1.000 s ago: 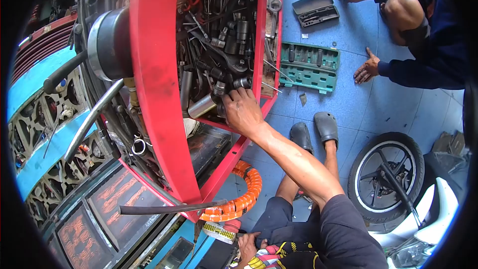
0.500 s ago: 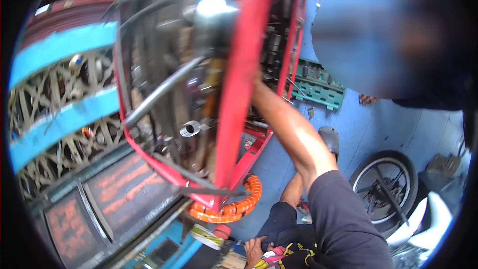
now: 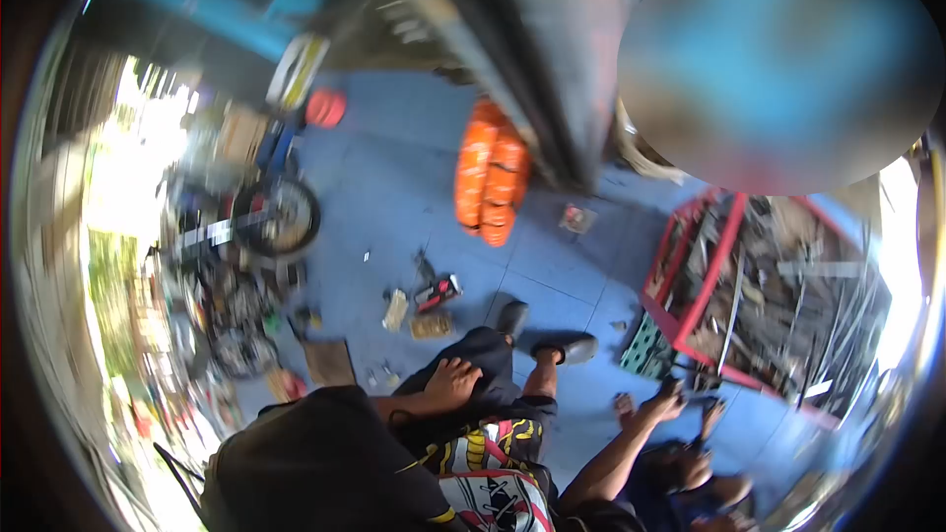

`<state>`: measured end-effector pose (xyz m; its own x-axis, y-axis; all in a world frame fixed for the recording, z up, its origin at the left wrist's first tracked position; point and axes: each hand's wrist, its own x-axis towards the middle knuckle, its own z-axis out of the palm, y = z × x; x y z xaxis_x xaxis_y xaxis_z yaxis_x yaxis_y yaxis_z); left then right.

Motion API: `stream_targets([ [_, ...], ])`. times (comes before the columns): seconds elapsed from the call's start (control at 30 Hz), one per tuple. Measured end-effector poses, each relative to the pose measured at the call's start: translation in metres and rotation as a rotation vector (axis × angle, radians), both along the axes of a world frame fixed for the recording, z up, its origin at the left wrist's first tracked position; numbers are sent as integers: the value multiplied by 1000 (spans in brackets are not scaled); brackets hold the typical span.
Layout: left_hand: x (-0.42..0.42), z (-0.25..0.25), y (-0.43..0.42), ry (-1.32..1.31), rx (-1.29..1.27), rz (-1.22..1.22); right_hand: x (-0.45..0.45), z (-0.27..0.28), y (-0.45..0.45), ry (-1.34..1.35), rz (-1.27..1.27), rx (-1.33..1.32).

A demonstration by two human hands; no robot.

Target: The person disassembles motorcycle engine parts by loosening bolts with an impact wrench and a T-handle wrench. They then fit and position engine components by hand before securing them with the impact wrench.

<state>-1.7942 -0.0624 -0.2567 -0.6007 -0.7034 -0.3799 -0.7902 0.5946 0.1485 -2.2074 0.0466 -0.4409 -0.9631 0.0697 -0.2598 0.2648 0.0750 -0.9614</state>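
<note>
My left hand (image 3: 453, 382) lies on my dark-clothed thigh, fingers loosely spread and holding nothing. My right arm stretches to the lower right, and its hand (image 3: 670, 400) is closed beside the near corner of a red metal rack (image 3: 727, 261). Dark shapes lie around these fingers; what they grip is too small and blurred to make out. The rack is filled with metal tools and parts. Against its lower left side lies a green socket case (image 3: 645, 347).
Orange-wrapped tyres (image 3: 493, 177) stand near a grey bench edge above. Small boxes (image 3: 431, 323) lie on the blue tiled floor (image 3: 394, 167). A motorcycle wheel (image 3: 280, 217) is at left. Another person's hand (image 3: 711, 419) and knees are at lower right.
The view has swung left, so the rack now appears at right. My right hand was reaching inside the rack and is now outside its corner. My left hand remains on my thigh.
</note>
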Motion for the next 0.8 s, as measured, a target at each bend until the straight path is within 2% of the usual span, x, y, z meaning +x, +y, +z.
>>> stream_targets([
  [0.03,16,-5,9,0,9,88,29,27,-2,-173,199,62],
  [0.07,24,2,11,24,-7,178,53,46,-9,-469,336,104],
  [0.1,34,10,12,59,-46,271,88,83,-34,-382,548,21],
  [0.13,45,19,15,87,-83,361,108,43,-32,-147,776,3],
  [0.2,73,32,10,152,-104,499,175,98,-82,-270,1194,10],
  [0.23,90,38,9,205,-106,543,213,112,-101,-308,1319,-87],
  [0.27,106,46,9,221,-139,610,248,145,-130,-80,1645,7],
  [0.3,123,53,7,330,-47,663,292,168,-152,-309,1699,50],
  [0.33,142,59,3,448,38,714,330,185,-175,-139,1909,212],
  [0.37,163,62,1,465,-15,789,380,219,-193,-201,1967,263],
  [0.43,203,69,5,623,464,1085,470,252,-216,-73,2233,259],
  [0.47,226,75,6,598,515,1270,511,262,-224,-39,2310,247],
  [0.5,251,79,13,633,476,1332,552,272,-230,-36,2386,233],
  [0.57,296,87,34,762,100,1489,625,271,-237,-11,2540,214],
  [0.6,318,100,41,776,72,1550,655,244,-241,56,2619,163],
  [0.63,342,120,48,739,91,1739,686,227,-243,113,2687,110],
  [0.67,363,132,57,695,121,1918,715,225,-245,360,2751,93],
  [0.7,380,126,66,697,110,1955,743,232,-244,359,2788,86],
  [0.77,411,112,83,709,53,2257,789,242,-242,934,3022,108],
  [0.8,427,109,89,711,54,2269,809,240,-242,1145,3143,162],
])
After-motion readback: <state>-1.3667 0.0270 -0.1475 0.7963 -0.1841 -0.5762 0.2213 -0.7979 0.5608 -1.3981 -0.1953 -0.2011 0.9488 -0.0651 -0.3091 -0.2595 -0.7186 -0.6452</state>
